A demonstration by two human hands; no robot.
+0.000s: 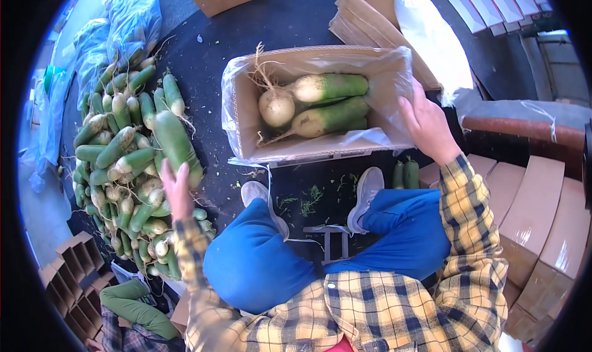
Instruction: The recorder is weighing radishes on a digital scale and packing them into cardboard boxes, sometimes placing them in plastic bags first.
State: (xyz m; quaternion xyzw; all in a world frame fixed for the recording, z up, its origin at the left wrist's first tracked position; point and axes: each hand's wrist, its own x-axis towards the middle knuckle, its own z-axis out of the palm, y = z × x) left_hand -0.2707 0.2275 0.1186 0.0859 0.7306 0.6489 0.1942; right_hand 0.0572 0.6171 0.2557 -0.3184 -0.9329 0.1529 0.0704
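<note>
My left hand (pixel 179 190) is at the right side of a heap of green radishes (pixel 117 148). Its fingers and thumb are around the lower end of one large green radish (pixel 176 141), which looks raised above the others; part of the grip is hidden. In front of me stands an open cardboard box (pixel 242 114) lined with clear plastic film (pixel 394 74). Inside lie several radishes: a pale round end with long roots (pixel 276 108) at the left, and green-and-white ones (pixel 333 88) lying lengthwise. My right hand (pixel 427 122) grips the box's right wall, its thumb over the lined edge.
Blue plastic bags (pixel 132 19) lie behind the heap. Flattened cardboard (pixel 376 31) and a white sack (pixel 431 40) are at the far right. Closed cartons (pixel 524 210) stand at my right. Two radishes (pixel 404 174) lie by my right foot. Another person's green-trousered leg (pixel 139 309) shows at lower left.
</note>
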